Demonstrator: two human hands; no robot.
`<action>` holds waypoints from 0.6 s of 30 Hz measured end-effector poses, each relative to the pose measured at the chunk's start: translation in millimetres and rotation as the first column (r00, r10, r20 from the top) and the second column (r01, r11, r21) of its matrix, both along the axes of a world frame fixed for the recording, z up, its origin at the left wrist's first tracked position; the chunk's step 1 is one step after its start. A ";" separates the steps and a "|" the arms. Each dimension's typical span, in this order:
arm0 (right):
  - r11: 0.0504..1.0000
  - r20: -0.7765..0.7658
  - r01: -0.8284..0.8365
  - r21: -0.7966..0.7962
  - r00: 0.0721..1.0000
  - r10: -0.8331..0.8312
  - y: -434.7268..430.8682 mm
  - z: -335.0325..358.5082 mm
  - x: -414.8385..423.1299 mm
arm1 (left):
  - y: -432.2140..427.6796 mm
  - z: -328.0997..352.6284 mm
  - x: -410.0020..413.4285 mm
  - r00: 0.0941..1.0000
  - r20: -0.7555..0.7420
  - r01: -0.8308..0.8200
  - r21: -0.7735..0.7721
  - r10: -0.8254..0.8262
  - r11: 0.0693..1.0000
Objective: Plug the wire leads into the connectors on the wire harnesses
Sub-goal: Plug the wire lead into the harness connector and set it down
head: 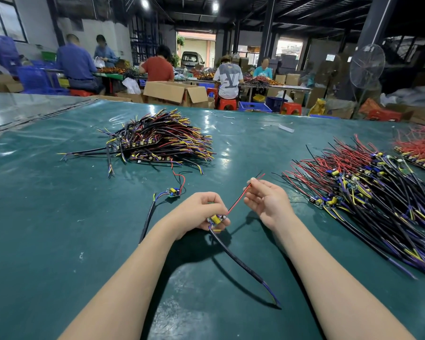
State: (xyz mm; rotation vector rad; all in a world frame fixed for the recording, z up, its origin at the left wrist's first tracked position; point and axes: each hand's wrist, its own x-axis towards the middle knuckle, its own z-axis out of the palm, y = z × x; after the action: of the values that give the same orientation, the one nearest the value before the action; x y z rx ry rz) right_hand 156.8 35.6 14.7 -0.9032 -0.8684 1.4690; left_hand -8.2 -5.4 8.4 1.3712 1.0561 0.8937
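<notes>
One board (217,219) in left hand (199,211); lead (238,199) — right hand (268,200)

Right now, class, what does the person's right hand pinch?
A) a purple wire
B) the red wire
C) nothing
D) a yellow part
B: the right hand pinches the red wire, which runs back to the small board held in the left hand.

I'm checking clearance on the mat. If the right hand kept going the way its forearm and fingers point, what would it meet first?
Probably the far pile of wire harnesses, after bare green mat. The right hand, pinching the red lead, aims up and left; depth is unclear.
</notes>
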 end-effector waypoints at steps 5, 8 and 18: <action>0.933 0.206 -0.360 -0.021 0.911 0.356 -6.7 -0.5 0.3 | 3.5 -0.6 -1.2 0.991 0.083 -0.105 -0.035 0.108 0.994; 0.881 0.320 -0.473 -0.009 0.833 0.450 -10.8 -1.6 -7.0 | 3.4 -1.8 0.1 0.991 0.051 -0.127 0.014 0.126 0.992; 0.900 0.241 -0.435 0.033 0.877 0.415 -14.5 -4.5 -19.8 | 4.0 -1.0 2.0 0.979 -0.005 -0.204 0.070 0.205 0.976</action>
State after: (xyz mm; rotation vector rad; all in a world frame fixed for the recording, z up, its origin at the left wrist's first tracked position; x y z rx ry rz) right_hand 137.0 21.1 10.2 -0.8614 -1.3605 1.7059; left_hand -6.2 -1.4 7.4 1.3428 1.2012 1.0826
